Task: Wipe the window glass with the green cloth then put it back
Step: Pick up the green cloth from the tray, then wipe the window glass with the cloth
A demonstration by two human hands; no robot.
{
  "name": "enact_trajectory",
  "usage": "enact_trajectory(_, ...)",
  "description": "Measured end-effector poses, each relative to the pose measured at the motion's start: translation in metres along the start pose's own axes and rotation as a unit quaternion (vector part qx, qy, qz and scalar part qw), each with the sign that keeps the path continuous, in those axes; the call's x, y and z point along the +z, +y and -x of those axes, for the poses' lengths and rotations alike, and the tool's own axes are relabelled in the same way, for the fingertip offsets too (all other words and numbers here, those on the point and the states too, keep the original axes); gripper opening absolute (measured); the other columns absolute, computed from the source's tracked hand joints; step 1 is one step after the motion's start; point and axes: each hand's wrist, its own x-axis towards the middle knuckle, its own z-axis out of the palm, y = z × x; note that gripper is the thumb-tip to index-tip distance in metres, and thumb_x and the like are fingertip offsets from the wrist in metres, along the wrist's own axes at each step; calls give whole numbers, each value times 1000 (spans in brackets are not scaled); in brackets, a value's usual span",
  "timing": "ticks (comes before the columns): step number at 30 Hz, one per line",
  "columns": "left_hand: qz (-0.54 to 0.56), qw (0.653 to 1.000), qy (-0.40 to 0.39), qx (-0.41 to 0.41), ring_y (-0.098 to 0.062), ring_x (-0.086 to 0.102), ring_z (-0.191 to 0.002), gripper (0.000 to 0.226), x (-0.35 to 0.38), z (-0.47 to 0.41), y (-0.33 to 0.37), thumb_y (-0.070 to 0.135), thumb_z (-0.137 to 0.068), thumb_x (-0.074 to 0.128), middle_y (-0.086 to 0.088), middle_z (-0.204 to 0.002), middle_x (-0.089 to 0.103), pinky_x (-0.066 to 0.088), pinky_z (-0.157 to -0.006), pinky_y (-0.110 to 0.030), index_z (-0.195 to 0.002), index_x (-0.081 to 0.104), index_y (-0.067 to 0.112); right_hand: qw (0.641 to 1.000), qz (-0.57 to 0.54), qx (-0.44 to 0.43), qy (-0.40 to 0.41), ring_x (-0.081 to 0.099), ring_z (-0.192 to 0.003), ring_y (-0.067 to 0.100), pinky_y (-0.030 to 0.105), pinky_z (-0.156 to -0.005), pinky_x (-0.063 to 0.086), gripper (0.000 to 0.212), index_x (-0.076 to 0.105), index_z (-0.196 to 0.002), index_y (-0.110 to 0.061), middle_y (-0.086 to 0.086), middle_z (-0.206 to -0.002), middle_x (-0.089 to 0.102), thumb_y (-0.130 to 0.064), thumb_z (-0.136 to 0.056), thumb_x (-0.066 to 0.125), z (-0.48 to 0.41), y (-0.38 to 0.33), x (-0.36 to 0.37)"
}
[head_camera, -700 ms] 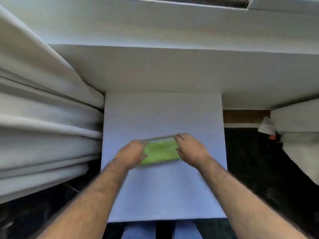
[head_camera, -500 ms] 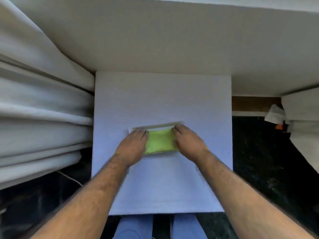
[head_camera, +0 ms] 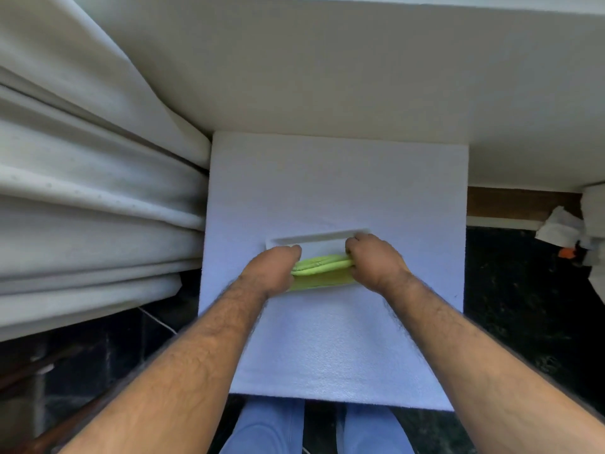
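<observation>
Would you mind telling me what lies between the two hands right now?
In the head view, the folded green cloth spans the gap between the left hand and right hand, over a shallow white tray.

- Bare white pad in frame centre: open on near half and at far edge.
- Shallow white tray mid-pad, filled by green cloth and flanked by left hand and right hand.
- Curtain folds crowding left edge.
- White ledge closing off top of frame.
- Dark floor open at right.
</observation>
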Motion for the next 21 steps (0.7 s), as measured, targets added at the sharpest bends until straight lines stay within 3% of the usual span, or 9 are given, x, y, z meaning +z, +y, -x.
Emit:
enact_trajectory(3,26,999,16,-26,-28,54,-79,24,-19,27,5,18,-92,61,-2,-92,54,40,-60,-33,-102,40,23,999,-36,4,-18,67,-103,33,37,-72,51,24,60,-115,-17,7,-119,67,-11,-92,57,19,-3,-28)
enact_trajectory(5,46,998,36,-39,-30,55,-77,28,-42,47,13,18,-91,62,-4,-88,54,41,-59,-35,-99,36,26,999,-50,1,-10,67,-110,35,42,-83,60,29,60,-122,-19,6,-124,66,-12,-94,57,36,-7,-55)
enact_trajectory(7,55,996,55,-45,-32,58,-81,24,-71,67,23,22,-93,63,-6,-91,60,49,-66,-38,-109,45,26,999,-39,-17,-4,66,-117,35,47,-92,61,31,64,-125,-19,6,-126,64,-15,-95,58,54,-10,-89)
enact_trajectory(9,54,995,75,-48,-34,64,-90,23,-103,86,32,25,-94,61,-8,-100,68,56,-74,-40,-116,57,28,999,-11,-37,12,66,-115,35,48,-92,61,23,71,-117,-17,9,-120,64,-17,-96,62,70,-13,-124)
enact_trajectory(12,62,991,119,-26,-35,66,-95,8,-156,119,45,24,-93,62,-11,-97,70,59,-81,-45,-100,64,20,997,9,-48,59,68,-115,36,44,-92,60,19,74,-110,-13,12,-116,70,-21,-95,67,98,-19,-185)
enact_trajectory(17,112,972,205,8,-21,69,-86,10,-247,173,65,21,-88,75,-2,-88,77,52,-72,-27,-98,77,23,989,17,-48,140,70,-107,36,39,-81,56,17,75,-102,-13,13,-108,76,-27,-92,71,153,-33,-287)
enact_trajectory(21,187,948,256,25,-4,61,-72,11,-327,224,84,24,-80,86,10,-75,71,43,-63,-13,-90,80,25,982,17,-52,179,70,-102,35,31,-71,44,17,75,-95,-16,9,-99,76,-33,-92,74,206,-44,-365)
